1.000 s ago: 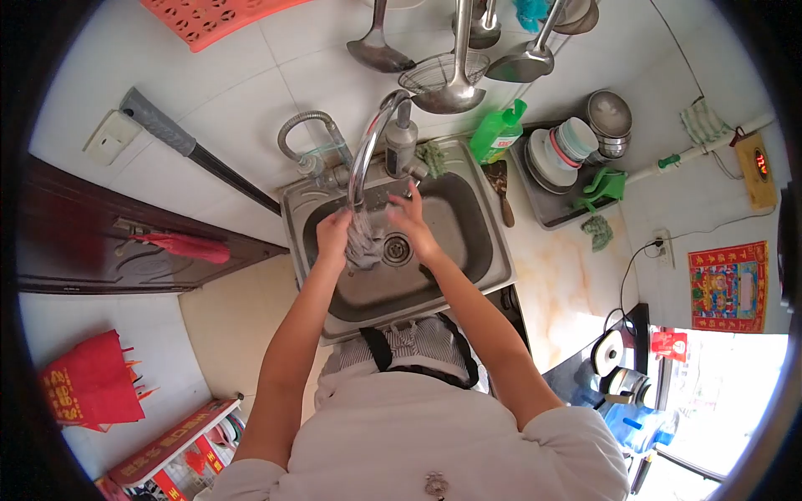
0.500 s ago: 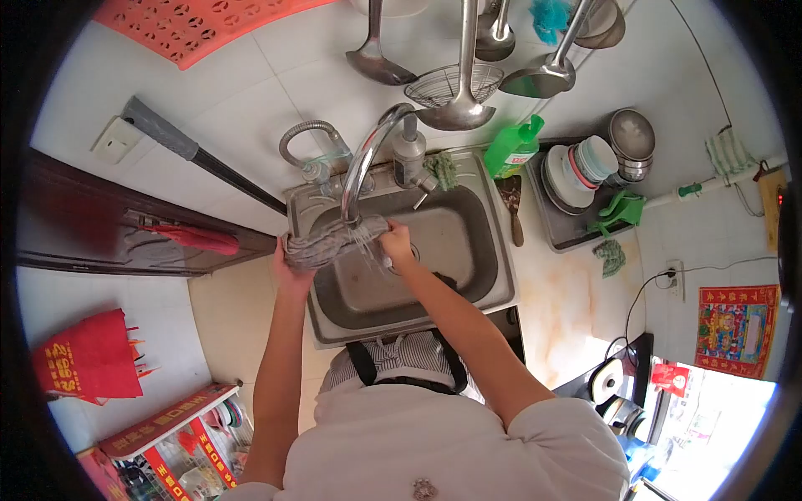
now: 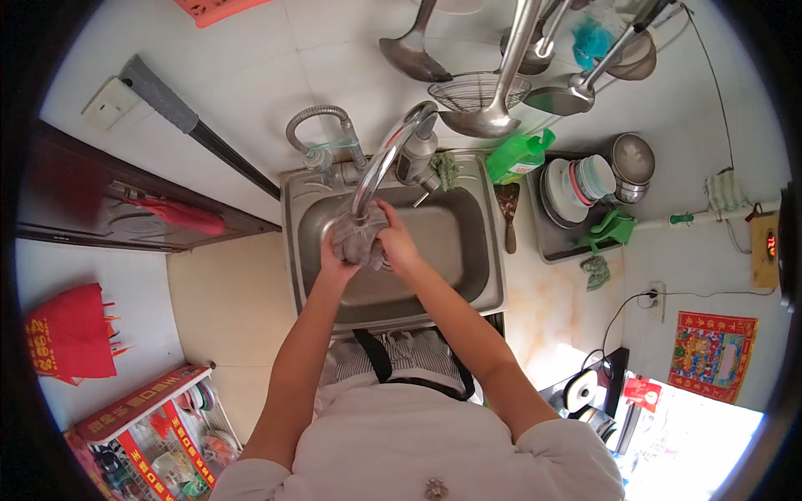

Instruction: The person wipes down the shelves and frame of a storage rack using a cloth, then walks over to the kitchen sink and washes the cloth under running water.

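Observation:
A grey wet-looking cloth point(image 3: 357, 239) is bunched up under the spout of the curved chrome faucet point(image 3: 380, 171). My left hand point(image 3: 336, 260) grips it from the left side, and my right hand point(image 3: 398, 242) is closed on its right side. Both hands are above the left part of the steel sink point(image 3: 451, 259), close together. Some fingers are hidden behind the cloth. Water at the spout is hard to make out from here.
Behind the sink stand a grey bottle point(image 3: 416, 154), a green scrubber point(image 3: 446, 169) and a green detergent bottle point(image 3: 518, 156). A spatula point(image 3: 508, 217) and a tray with stacked bowls point(image 3: 585, 179) are to the right. Ladles point(image 3: 484, 123) hang above.
The cloth went from stretched wide between my hands to a compact bunch. My left hand moved right, nearer my right hand. The camera view also shifted slightly.

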Motion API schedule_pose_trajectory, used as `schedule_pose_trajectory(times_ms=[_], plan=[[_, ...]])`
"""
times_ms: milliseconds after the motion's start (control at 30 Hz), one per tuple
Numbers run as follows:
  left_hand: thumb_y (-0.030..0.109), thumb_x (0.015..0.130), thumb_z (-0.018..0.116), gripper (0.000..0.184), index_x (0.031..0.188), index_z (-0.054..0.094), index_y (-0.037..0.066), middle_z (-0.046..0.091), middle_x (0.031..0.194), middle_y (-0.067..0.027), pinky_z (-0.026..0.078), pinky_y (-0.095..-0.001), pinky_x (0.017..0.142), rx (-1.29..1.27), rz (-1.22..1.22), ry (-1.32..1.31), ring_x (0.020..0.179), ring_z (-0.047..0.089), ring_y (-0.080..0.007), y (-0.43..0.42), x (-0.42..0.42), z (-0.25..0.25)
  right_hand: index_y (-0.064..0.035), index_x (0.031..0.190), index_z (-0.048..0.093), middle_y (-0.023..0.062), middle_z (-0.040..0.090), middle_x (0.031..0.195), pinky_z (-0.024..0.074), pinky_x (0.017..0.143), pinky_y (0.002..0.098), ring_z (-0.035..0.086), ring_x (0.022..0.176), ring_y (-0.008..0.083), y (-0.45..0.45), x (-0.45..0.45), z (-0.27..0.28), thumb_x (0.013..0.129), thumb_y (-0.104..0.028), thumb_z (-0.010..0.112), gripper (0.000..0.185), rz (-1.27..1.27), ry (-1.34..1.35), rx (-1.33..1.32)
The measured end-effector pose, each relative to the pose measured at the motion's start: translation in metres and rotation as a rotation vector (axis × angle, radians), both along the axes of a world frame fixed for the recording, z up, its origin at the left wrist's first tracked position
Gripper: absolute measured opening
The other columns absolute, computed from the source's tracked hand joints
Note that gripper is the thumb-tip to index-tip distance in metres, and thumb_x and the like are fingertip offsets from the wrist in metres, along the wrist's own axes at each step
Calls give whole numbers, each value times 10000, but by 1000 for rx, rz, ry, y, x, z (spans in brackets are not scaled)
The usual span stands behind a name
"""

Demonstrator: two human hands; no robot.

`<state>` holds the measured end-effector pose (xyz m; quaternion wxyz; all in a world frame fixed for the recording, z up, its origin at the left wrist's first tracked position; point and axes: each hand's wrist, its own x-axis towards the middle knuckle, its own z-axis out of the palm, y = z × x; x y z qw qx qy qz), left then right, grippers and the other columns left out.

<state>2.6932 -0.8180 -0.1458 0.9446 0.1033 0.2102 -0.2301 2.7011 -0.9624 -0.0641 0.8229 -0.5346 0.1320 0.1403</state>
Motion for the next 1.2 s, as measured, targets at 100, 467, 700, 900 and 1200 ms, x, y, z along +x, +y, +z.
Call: schedule_pose_trajectory(times_ms=[100,467,700,900,1200], plan=[[356,924,386,455,1247,479,49,553,1213,-142,397,-465,987,72,21,12,1119,527,-326,2,2,-17,-116,1398,342,97,429,1328,374,938,269,403,1205,211,-28,-1,-19,711,40,425,710,30,-413,-550],[299,912,546,336,1112,569,30,602,997,-58,448,-337,774,851,243,123,896,555,-177,-33,-13,26,35,1048,597,166,656,844,482,732,362,638,779,301,34,-10,-39,820,-423,636,512,13,-176,-1028],[290,867,632,328,761,646,-21,608,698,-66,431,-277,592,1236,515,203,626,521,-114,-33,10,24,-14,728,661,168,622,651,475,595,406,615,638,370,53,9,-58,813,-344,656,341,-306,-421,-1067],[420,930,485,442,1084,566,14,615,1021,-109,478,-356,790,368,349,160,921,596,-231,-17,10,5,-5,662,619,108,558,536,451,541,357,502,467,247,35,24,-71,827,-246,650,293,-206,-312,-991],[357,958,387,410,1194,516,48,571,1173,-121,431,-374,942,265,-9,62,1070,561,-244,-2,-7,-2,-27,987,627,-9,581,833,427,737,275,502,777,104,5,-8,-49,866,-216,629,224,-9,-303,-232]])
